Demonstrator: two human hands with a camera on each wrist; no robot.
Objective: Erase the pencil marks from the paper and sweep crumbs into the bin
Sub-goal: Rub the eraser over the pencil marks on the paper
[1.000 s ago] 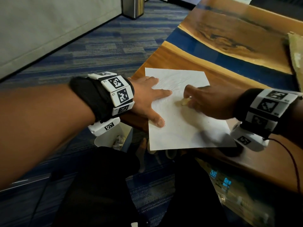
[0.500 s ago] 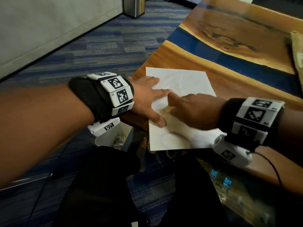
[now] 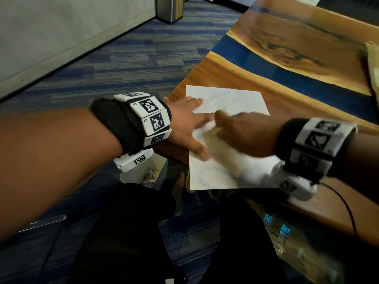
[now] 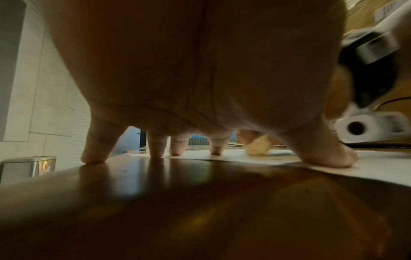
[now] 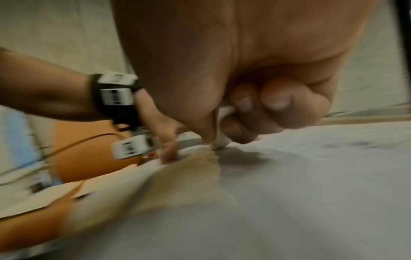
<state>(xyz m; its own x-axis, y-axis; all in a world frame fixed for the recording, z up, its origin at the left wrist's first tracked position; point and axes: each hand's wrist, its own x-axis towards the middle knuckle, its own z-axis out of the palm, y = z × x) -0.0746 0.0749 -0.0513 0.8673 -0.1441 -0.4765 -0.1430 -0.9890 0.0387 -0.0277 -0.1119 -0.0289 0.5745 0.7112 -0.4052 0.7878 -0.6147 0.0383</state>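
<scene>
A white sheet of paper (image 3: 229, 99) with faint pencil marks lies at the near corner of the wooden table (image 3: 225, 72). My left hand (image 3: 188, 124) lies flat on the sheet's left edge with fingers spread, and its fingertips (image 4: 156, 154) press down. My right hand (image 3: 242, 130) pinches a pale eraser (image 5: 220, 140) and rubs it on the paper (image 5: 311, 176) just right of the left hand. The eraser (image 4: 258, 146) shows blurred beyond the left thumb. The paper buckles slightly beside the eraser. A white bin (image 3: 141, 175) with crumpled paper stands on the floor below the table corner.
A blue resin strip (image 3: 307, 78) runs across the table beyond the paper. A tan cloth (image 3: 373, 64) lies at the right edge. A steel bin (image 3: 170, 9) stands on the blue carpet far away. A plastic bottle (image 3: 287, 238) lies low at the right, near my dark-clothed legs.
My right hand with the eraser has slid left across the paper toward my left hand. The left hand has stayed put, holding the sheet.
</scene>
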